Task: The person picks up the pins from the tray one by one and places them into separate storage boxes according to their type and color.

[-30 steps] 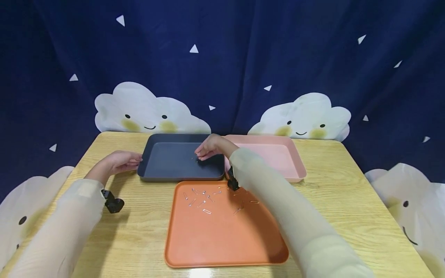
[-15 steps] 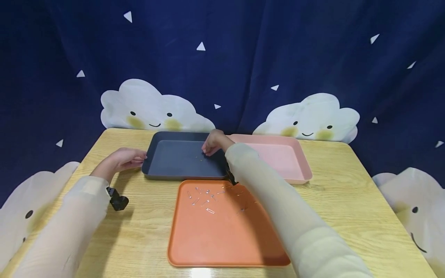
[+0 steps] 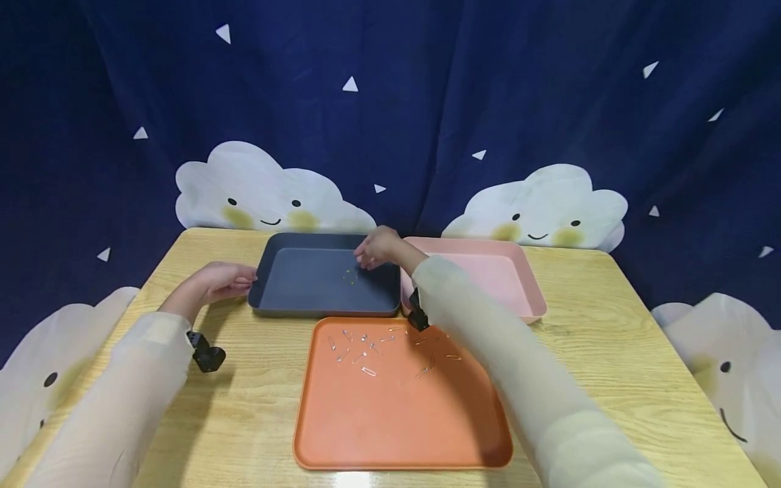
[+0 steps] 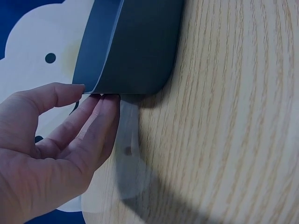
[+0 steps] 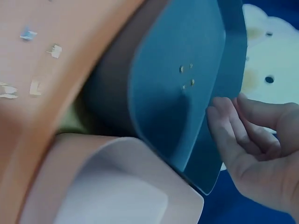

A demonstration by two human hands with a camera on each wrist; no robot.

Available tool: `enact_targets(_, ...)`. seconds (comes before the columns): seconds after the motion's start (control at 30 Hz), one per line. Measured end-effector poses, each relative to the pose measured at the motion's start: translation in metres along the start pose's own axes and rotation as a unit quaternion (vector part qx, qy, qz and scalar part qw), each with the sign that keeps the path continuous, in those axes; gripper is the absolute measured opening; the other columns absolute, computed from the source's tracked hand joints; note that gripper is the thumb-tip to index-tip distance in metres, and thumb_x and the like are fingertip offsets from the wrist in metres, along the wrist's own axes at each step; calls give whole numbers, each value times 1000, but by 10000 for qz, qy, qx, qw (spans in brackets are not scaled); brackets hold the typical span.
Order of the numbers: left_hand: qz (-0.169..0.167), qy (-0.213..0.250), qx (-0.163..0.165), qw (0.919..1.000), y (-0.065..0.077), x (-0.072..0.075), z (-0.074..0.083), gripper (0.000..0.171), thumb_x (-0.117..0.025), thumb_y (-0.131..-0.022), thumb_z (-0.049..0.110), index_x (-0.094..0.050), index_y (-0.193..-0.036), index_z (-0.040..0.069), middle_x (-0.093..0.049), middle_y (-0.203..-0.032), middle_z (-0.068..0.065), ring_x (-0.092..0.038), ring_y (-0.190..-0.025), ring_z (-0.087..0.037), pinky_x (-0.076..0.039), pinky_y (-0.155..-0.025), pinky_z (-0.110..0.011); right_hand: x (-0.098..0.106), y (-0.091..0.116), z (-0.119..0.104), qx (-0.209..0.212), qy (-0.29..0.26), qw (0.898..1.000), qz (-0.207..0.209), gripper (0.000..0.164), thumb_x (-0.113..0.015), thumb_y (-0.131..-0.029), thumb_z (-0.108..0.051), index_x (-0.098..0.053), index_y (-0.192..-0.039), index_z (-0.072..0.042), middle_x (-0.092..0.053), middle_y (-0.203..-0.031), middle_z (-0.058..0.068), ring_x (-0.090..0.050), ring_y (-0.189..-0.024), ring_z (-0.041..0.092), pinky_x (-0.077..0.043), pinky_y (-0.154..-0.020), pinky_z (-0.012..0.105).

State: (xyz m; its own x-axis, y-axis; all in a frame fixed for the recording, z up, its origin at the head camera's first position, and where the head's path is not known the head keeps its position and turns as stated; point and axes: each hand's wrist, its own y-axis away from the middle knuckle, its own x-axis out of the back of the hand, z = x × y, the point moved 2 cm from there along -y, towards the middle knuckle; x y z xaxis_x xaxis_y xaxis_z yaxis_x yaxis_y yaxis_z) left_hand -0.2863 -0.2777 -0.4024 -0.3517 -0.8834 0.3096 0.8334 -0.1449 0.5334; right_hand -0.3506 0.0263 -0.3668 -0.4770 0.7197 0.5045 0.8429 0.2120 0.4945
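The left hand (image 3: 222, 281) pinches the left wall of the dark blue-grey tray (image 3: 299, 288). In the left wrist view its thumb is at the inner side of the rim, the other fingers against the outside. Over the right part of that tray hovers the right hand (image 3: 379, 248), fingers loosely bent and thumb near the fingertips. Nothing shows between them in the right wrist view. Several tiny gold-coloured pieces (image 5: 192, 82) lie on the tray floor beside this hand; their kind is too small to tell.
An orange tray (image 3: 396, 420) in front holds several scattered safety pins (image 3: 369, 371), silver and gold-coloured. A pink tray (image 3: 488, 278) stands right of the dark one, partly behind the right forearm. All three trays sit on a wooden table (image 3: 610, 352) before a dark blue curtain.
The right hand has shifted slightly back and right over the dark tray, and its fingers have loosened. More gold-coloured pieces show on the tray floor. The left hand keeps its place on the tray wall.
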Motion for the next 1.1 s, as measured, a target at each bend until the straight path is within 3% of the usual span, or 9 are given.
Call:
enact_targets(0.03, 9, -8, 19, 10000, 0, 0, 0, 60, -46, -99, 22, -28, -146, -10, -37, -147, -25, -57, -79, 8, -55, -86, -14, 0, 24, -6, 44, 34, 10000, 18, 29, -60, -88, 7, -66, -116, 4, -70, -89, 10, -67, -85, 19, -58, -91, 34)
enact_targets(0.1, -1, -12, 30, 10000, 0, 0, -1, 60, -46, -99, 22, -27, -146, -10, -33, -150, -27, -56, -79, 8, -55, -86, -14, 0, 44, -5, 207, 27, 9997, -127, 26, -61, -89, 3, -67, -114, 4, -71, -88, 9, -67, -81, 17, -59, -89, 33)
enact_targets(0.17, -19, 12, 1, 10000, 0, 0, -3, 60, -45, -99, 21, -26, -146, -11, -33, -150, -27, -56, -79, 9, -55, -86, -13, 0, 45, 6, 376, 94, 9989, -262, 26, -64, -89, 0, -68, -113, 3, -72, -91, 12, -68, -77, 15, -60, -85, 33)
enact_targets(0.23, -43, 77, -32, 10000, 0, 1, -4, 60, -45, -99, 20, -26, -146, -12, -42, -142, -24, -57, -79, 9, -55, -85, -13, 0, 35, 22, 579, 67, 9976, -376, 26, -66, -87, -2, -68, -113, 3, -73, -96, 15, -68, -73, 13, -61, -82, 33)
enact_targets(0.37, -53, 133, -59, 9999, 0, 0, -7, 60, -47, -98, 19, -27, -145, -13, -51, -132, -16, -57, -81, 8, -55, -85, -14, 2, 56, 40, 838, 34, 9959, -339, 26, -66, -87, -2, -67, -112, 6, -72, -97, 20, -64, -69, 11, -62, -77, 30)
enact_targets(0.53, -78, 61, -13, 9999, 1, -1, -9, 60, -46, -98, 19, -26, -146, -11, -34, -148, -28, -55, -83, 7, -54, -87, -14, 3, 84, 65, 1089, 47, 9939, -152, 17, -69, -84, -1, -70, -100, 5, -70, -75, 9, -61, -65, 14, -55, -61, 21)
enact_targets(0.77, -55, 40, -12, 10000, 2, -1, -7, 61, -46, -98, 19, -25, -147, -10, -32, -150, -28, -56, -79, 9, -55, -87, -15, 2, 121, 97, 1614, 798, 9836, 93, 11, -71, -81, -2, -72, -91, 0, -72, -77, 13, -63, -62, 18, -48, -53, 17)
enact_targets(0.93, -50, -23, 8, 10000, 2, -1, -4, 61, -46, -98, 19, -25, -147, -10, -31, -150, -28, -55, -79, 9, -54, -92, -17, 3, 140, 117, 2051, 1456, 9676, 236, 4, -73, -79, -3, -72, -83, -3, -71, -73, 6, -60, -63, 8, -49, -58, 16)
enact_targets(1.1, -76, -34, 6, 10000, 1, -1, -1, 61, -46, -98, 20, -24, -147, -11, -30, -151, -28, -56, -80, 8, -54, -92, -18, 5, 153, 136, 2039, 2070, 9560, 410, 7, -78, -77, -9, -72, -75, -7, -69, -66, 2, -53, -56, 1, -46, -54, 14)
